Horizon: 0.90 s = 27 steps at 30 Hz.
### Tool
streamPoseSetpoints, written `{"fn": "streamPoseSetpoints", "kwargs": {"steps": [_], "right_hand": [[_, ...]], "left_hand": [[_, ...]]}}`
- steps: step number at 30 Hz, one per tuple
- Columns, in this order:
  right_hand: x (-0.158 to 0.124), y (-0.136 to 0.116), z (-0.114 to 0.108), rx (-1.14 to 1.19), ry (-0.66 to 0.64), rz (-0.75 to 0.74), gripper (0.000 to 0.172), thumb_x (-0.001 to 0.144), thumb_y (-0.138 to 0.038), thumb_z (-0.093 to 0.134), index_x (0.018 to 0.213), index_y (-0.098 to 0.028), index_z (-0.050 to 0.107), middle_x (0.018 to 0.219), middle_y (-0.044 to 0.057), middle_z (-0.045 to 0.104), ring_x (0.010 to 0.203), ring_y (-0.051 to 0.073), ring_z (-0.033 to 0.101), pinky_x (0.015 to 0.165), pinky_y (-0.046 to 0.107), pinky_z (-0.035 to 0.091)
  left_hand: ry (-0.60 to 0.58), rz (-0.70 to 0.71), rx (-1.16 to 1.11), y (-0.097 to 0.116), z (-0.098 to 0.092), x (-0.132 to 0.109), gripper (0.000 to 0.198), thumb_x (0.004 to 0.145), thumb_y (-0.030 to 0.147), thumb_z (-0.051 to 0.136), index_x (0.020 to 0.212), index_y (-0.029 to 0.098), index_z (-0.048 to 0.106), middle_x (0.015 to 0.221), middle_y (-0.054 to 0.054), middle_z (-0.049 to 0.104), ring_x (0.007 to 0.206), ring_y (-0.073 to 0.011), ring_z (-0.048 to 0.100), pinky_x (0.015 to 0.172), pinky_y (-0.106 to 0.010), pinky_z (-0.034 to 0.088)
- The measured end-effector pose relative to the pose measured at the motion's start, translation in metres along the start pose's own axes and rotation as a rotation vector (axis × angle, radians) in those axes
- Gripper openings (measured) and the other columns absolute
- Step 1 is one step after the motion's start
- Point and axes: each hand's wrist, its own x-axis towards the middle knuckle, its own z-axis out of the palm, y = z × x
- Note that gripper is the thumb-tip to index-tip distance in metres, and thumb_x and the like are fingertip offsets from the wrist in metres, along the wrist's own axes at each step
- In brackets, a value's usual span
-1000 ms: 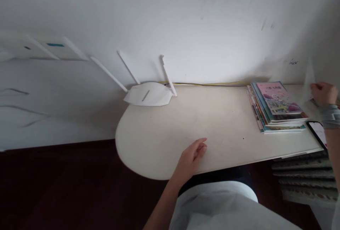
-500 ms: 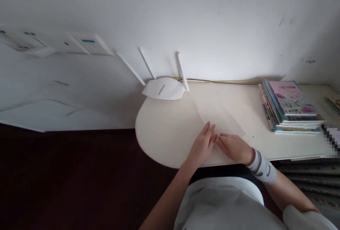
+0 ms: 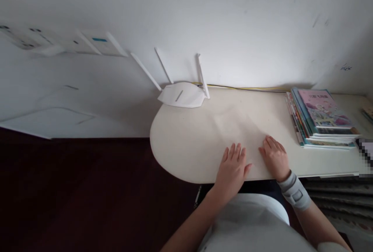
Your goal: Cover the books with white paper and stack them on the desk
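Note:
A pale sheet of paper (image 3: 239,126) lies flat on the cream desk (image 3: 180,147), hard to tell from the desktop. My left hand (image 3: 233,165) rests palm down on its near left part with fingers stretched out. My right hand (image 3: 274,157) lies flat on the near right part, fingers slightly bent and together, a grey band on the wrist. Neither hand holds anything.
A white router (image 3: 181,93) with three antennas stands at the back of the desk against the wall. A stack of colourful books (image 3: 319,118) sits at the right. A yellow and black cable (image 3: 247,88) runs along the wall. Dark floor lies left of the rounded desk end.
My right hand came from the far right with the sheet and laid it on the desk. Both hands then slid apart over the paper and now lie flat on it.

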Motion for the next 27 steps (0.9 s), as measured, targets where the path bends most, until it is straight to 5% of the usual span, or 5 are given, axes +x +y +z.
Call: {"fn": "streamPoseSetpoints", "kwargs": {"steps": [7,12,16,21,27], "right_hand": [[-0.009,-0.003,-0.026,0.085,0.134,0.035,0.032,0.092,-0.024,0.042,0.118,-0.015,0.056,0.127,0.017,0.053,0.114,0.025,0.052,0.092,0.042,0.044],[-0.005,-0.049,-0.054,0.426,0.147,-0.259,0.048,0.090,-0.025,0.044,0.137,-0.017,0.036,0.134,0.019,0.045,0.116,0.023,0.051,0.088,0.037,0.049],[0.006,-0.072,-0.057,0.636,0.044,-0.651,0.065,0.090,-0.037,0.045,0.144,-0.012,0.019,0.132,0.018,0.048,0.123,0.021,0.045,0.097,0.036,0.044],[0.017,-0.048,-0.036,0.410,-0.101,-0.384,0.056,0.092,-0.037,0.040,0.141,-0.011,0.028,0.137,0.018,0.042,0.130,0.023,0.036,0.103,0.044,0.035],[0.004,-0.027,-0.017,0.014,-0.259,-0.208,0.063,0.081,-0.054,0.051,0.133,-0.018,0.045,0.138,0.022,0.039,0.127,0.036,0.036,0.098,0.053,0.033]], "left_hand": [[-0.084,-0.008,-0.427,-0.006,0.015,0.002,0.055,0.088,0.038,0.045,0.134,0.011,0.034,0.136,-0.022,0.043,0.129,-0.0296,0.036,0.106,-0.051,0.029],[0.321,-0.376,-1.200,-0.009,-0.015,-0.001,0.065,0.088,0.047,0.043,0.141,0.029,0.011,0.145,-0.015,0.031,0.125,-0.0255,0.044,0.099,-0.044,0.040],[0.623,-0.759,-1.427,-0.038,-0.037,-0.017,0.073,0.079,0.034,0.061,0.136,0.040,0.016,0.147,-0.009,0.024,0.120,-0.0257,0.049,0.096,-0.046,0.043],[0.807,-0.974,-0.946,-0.084,-0.057,-0.059,0.076,0.076,0.029,0.062,0.140,0.030,0.021,0.149,-0.013,0.020,0.133,-0.0269,0.031,0.106,-0.047,0.030],[0.346,-0.363,-0.048,-0.042,-0.055,-0.050,0.048,0.087,0.032,0.045,0.134,0.024,0.040,0.144,-0.010,0.035,0.138,-0.0310,0.015,0.108,-0.056,0.017]]}}
